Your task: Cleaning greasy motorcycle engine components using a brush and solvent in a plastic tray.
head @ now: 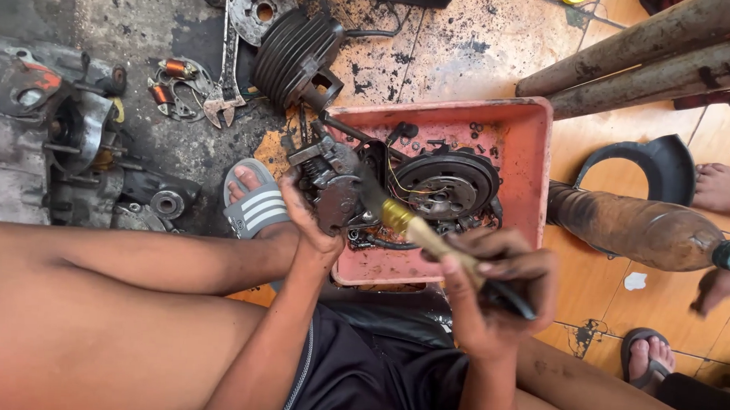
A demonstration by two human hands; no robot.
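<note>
Squatting on stained tile floor (484, 47) | right hand (496, 286) brush (417, 229) | left hand (308, 219) engine part (333, 188)

I have one view only, from the camera on the person's head, so nothing is shared with a second view. It looks almost straight down, close over the lap. The bare thighs fill the near edge, the left hand (312, 219) and right hand (491, 286) sit near centre, and the red tray (524, 154) lies just beyond them on the floor (661, 296). The far edge reaches the finned cylinder (293, 57); the right edge catches another person's feet.
</note>
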